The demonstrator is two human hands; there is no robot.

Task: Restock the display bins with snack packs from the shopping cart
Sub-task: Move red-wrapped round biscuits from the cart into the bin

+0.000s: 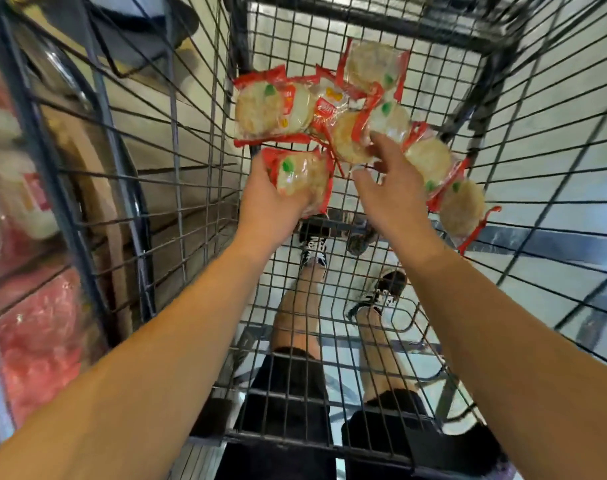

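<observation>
Red-edged clear snack packs (350, 109) lie heaped on the far floor of the wire shopping cart (198, 140), a few trailing off to the right. My left hand (272, 202) grips one snack pack (300, 176), held just near of the heap. My right hand (394, 187) is spread with loose fingers, its fingertips touching a pack in the heap and grasping nothing.

no print legible on packs (297, 174)
</observation>
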